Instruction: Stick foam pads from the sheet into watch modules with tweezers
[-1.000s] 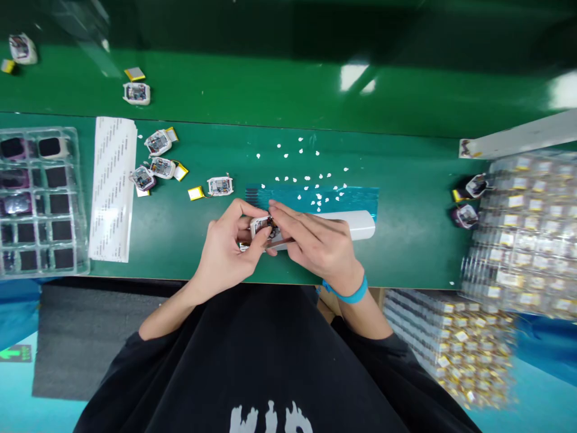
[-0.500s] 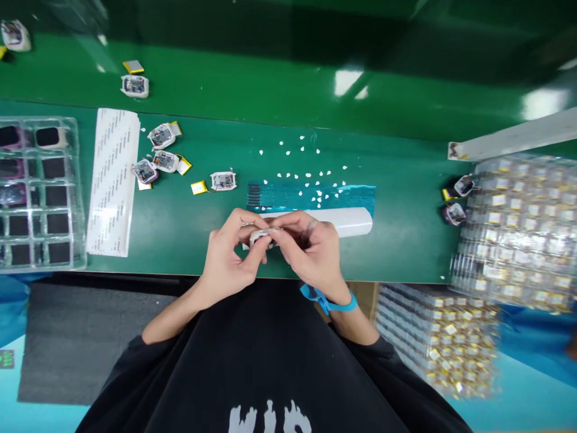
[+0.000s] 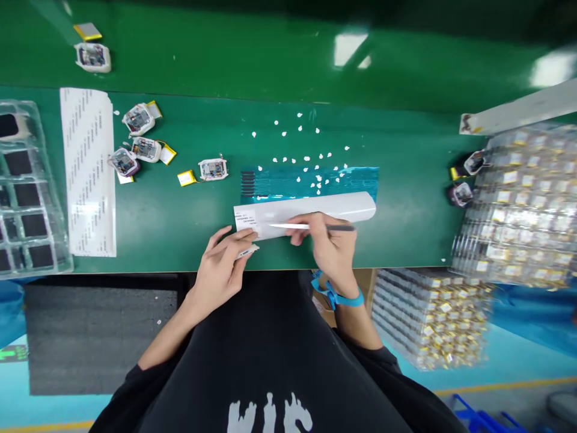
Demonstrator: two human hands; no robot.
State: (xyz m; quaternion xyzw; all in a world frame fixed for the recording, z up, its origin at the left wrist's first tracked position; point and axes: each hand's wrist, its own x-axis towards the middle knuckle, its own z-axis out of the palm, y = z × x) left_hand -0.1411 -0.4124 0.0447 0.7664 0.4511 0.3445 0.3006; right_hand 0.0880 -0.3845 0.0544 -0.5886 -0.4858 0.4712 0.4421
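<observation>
My left hand [image 3: 225, 258] is closed around a small white watch housing [image 3: 246, 252] near the table's front edge. Its fingertips rest at the left end of a curled white adhesive sheet [image 3: 306, 210]. In my right hand [image 3: 331, 243] is a pair of tweezers [image 3: 297, 226], silver at the tip and dark at the back end. The tweezers point left, over the printed left part of that sheet; whether they touch it I cannot tell. Behind the sheet lies a blue film [image 3: 274, 185] with dark strips at its left end.
Small white stickers [image 3: 307, 159] are scattered beyond the sheet. Open watch housings [image 3: 213, 169] with yellow-edged batteries lie to the left, beside a flat printed sheet [image 3: 90, 180] and a compartment tray [image 3: 45, 198]. Stacked clear trays [image 3: 518, 210] stand at the right.
Both hands were together on the watch housing. My right hand has moved right and now holds tweezers over the white sheet; my left hand keeps the housing, lower and further left. The view has shifted.
</observation>
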